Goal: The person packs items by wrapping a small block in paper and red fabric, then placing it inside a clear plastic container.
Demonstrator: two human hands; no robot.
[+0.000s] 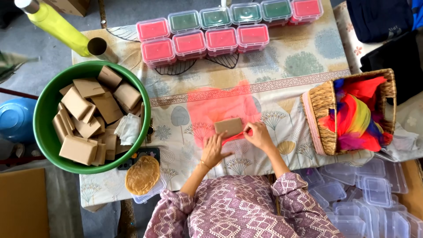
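Big picture first: the worktop (273, 66) under its leafy cloth, a green bowl (46, 103) heaped with tan bars on the left, a wicker basket (324, 117) of bright fabric on the right, lidded boxes (220, 26) along the far edge. Centre stage, a sheer pink sheet (211, 103) with one tan bar (228, 127) on it. Left hand (213, 150) lies just beside the bar, fingers spread on the sheet. Right hand (259, 135) pinches the pink edge at the bar's corner. Best to keep the sheet taut and the bar square, I'd say.
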